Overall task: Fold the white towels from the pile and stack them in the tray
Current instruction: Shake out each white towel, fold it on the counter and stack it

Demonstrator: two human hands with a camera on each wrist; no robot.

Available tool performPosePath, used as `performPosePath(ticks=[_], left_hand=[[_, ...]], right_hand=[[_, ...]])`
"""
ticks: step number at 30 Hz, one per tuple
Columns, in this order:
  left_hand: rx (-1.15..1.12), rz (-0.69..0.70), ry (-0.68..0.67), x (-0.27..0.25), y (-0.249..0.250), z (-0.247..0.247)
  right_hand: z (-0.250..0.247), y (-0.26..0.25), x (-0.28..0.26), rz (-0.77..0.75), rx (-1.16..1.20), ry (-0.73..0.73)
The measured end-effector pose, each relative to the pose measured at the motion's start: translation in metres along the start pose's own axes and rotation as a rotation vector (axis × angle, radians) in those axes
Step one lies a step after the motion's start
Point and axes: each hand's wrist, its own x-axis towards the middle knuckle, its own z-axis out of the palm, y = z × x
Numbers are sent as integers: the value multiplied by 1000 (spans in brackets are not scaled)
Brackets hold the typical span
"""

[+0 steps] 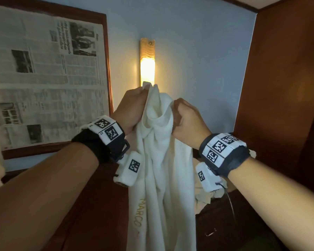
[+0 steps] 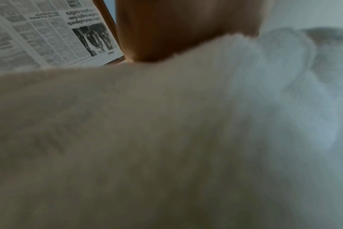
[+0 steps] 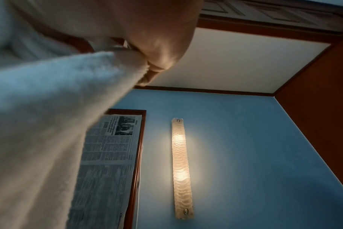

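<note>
At the centre of the head view, a white towel is held up in the air by both hands, in front of a pale blue wall. Its top edge is gripped by the left hand, whose fingers are curled around a bunched corner just below a lit wall lamp. Slightly lower and to the right, the right hand is closed around another gathered part of the same edge; in the right wrist view the cloth is seen pinched between thumb and fingers. From the two hands the towel hangs in long vertical folds to the bottom of the frame, and gold letters reading MARCO are seen near its lower left. Marker-covered bands are worn on both wrists. A framed newspaper page is seen at the upper left, and brown wood panelling at the right. More pale cloth is partly seen at lower right, behind the right wrist.
</note>
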Motion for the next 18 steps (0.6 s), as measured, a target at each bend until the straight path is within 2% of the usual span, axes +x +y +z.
performPosePath(ticks=[3,6,8,11,14,16,18], left_hand=[[-47,-6,32,-7,-3,-13],[-130,29,51,-10,2,-33],[-114,43,58,-14,4,-45],[-63,21,56,-24,2,-56],[-85,-19,49,-37,-6,-63],[-108,-52,34,-44,-14,-68],[-117,-61,33,-49,-21,-70]], right_hand=[[6,3,-10,-20,-87,-13],[19,23,-31,118,-235,-214],[32,34,-47,204,-213,-322],[42,37,-49,315,-82,-290],[46,29,-29,436,50,-126],[49,10,-13,417,205,-21],[53,-15,4,304,274,-19]])
